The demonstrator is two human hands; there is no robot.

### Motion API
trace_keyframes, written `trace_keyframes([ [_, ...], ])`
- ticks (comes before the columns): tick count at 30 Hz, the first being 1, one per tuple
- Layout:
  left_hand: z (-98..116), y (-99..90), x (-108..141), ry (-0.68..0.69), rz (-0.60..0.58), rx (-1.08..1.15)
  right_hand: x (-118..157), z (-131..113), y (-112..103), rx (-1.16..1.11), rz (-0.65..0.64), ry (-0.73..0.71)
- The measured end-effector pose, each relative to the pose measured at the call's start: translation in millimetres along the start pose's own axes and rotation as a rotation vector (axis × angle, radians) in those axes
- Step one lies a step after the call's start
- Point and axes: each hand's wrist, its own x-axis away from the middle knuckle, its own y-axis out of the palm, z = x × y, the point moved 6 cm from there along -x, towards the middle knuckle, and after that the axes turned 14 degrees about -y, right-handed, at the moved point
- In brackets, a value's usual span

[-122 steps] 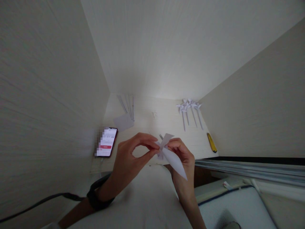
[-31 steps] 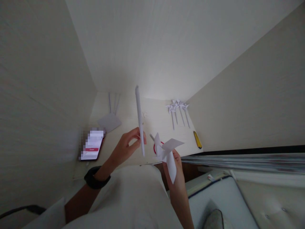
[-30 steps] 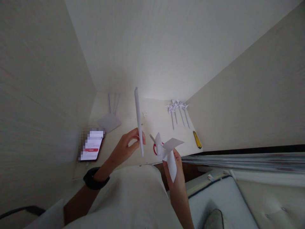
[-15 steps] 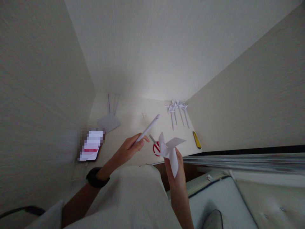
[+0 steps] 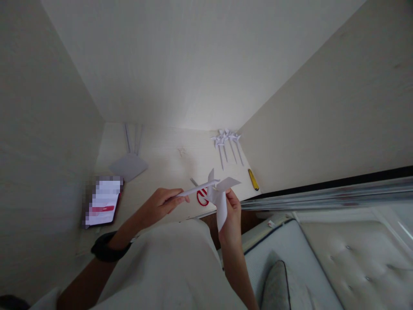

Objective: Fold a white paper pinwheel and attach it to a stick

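Pinwheel head (image 5: 219,193): folded white paper, held up in the air over the near edge of the desk, one long blade hanging down past the fingers.
Right hand (image 5: 232,213): pinching the pinwheel head from below, fingers closed on the paper, and that grip looks firm.
Left hand (image 5: 160,203): closed round the near end of a rolled paper stick (image 5: 197,188), thumb and fingers clamped on it.
Stick tip: pointing right, touching or just meeting the middle of the pinwheel head; whether it is joined there, I cannot tell.
Watch (image 5: 105,249): dark band on the left wrist, near the bottom left.
Scissors (image 5: 201,196): red handles on the desk (image 5: 161,163), right under the hands, partly hidden by them.
Phone (image 5: 103,206): lying at the left of the desk, screen lit.
Knife (image 5: 253,179): yellow cutter at the right edge, against the side wall.
Paper sheet (image 5: 128,165): a loose piece at the left, farther back than the phone.
Spare sticks (image 5: 133,137): a few rolled ones beyond the sheet, at the far left.
Finished pinwheels (image 5: 226,142): a small row at the far right, heads and sticks together.
Progress: by my reading, folding is done on this one, several lie complete, and fixing head to stick remains.
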Motion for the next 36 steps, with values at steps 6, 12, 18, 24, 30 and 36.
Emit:
trace_keyframes([
  [6,-2,9.6,2,-0.019,-0.081,0.037,1,-5,-1,0.030,0.056,-0.021],
  [12,-3,18.4,1,-0.040,-0.129,0.053,1,-6,2,0.012,0.008,-0.050],
  [18,-6,15.9,1,-0.044,-0.098,0.083,2,-8,1,-0.001,-0.009,-0.090],
  [24,-1,13.3,3,-0.044,-0.049,-0.034,1,-11,3,-0.019,-0.004,-0.108],
  [30,15,14.4,8,0.009,0.044,-0.192,1,-10,1,-0.032,0.016,-0.122],
  [36,31,11.1,16,0.083,0.179,-0.367,6,-11,7,-0.032,-0.070,-0.167],
])
